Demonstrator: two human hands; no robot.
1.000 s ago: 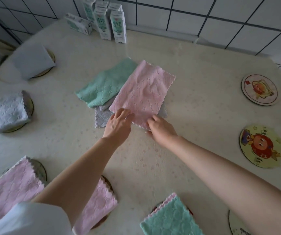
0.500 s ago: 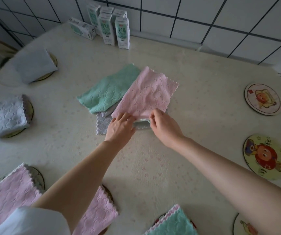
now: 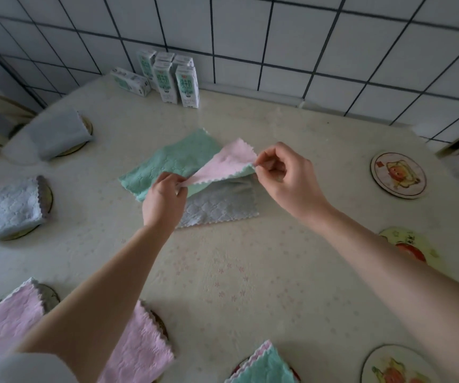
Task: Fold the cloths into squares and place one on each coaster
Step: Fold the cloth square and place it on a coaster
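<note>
Two hands, left hand (image 3: pixel 164 199) and right hand (image 3: pixel 286 175), pinch a pink cloth (image 3: pixel 222 164) above the grey cloth (image 3: pixel 220 205), mid-fold; matching its edges likely comes next.

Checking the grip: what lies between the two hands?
Head view: the pink cloth stretches between them, the left hand and right hand each pinching a corner, held over the grey cloth.

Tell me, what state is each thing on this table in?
Pink cloth: held up, pinched by left hand and right hand.
Green cloth: unfolded, flat.
Grey cloth: unfolded, flat.
Folded cloths: five, each on a coaster.
Bare coasters: three, uncovered.
Milk cartons: most upright, one lying flat.
</note>
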